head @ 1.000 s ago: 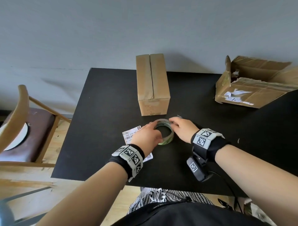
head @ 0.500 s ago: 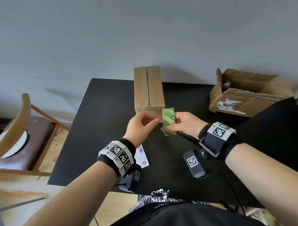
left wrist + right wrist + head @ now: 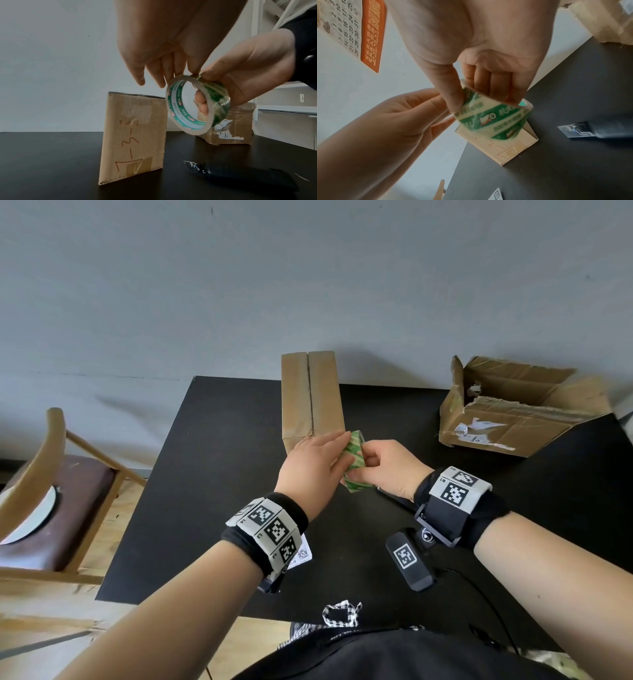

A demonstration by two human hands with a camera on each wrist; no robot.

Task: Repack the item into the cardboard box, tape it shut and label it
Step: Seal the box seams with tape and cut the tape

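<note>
A closed brown cardboard box (image 3: 311,398) (image 3: 133,135) (image 3: 498,142) stands on the black table (image 3: 212,474), its top seam bare. Just in front of it, above the table, my right hand (image 3: 380,467) (image 3: 243,81) (image 3: 481,86) holds a green-and-white tape roll (image 3: 354,463) (image 3: 193,106) (image 3: 493,119) on edge, with fingers through the core and the thumb on the outside. My left hand (image 3: 325,457) (image 3: 161,67) (image 3: 406,115) reaches in with nearly straight fingers touching the roll's upper rim. A white label (image 3: 301,554) (image 3: 496,194) lies under my left wrist.
A black utility knife (image 3: 240,174) (image 3: 594,131) lies on the table below my right hand. A torn, open cardboard box (image 3: 513,412) (image 3: 231,128) sits at the back right. A wooden chair (image 3: 51,491) stands left of the table.
The tape roll has gone from lying flat on the table to being held up on edge by my right hand. My left hand let go, then came back to touch its rim.
</note>
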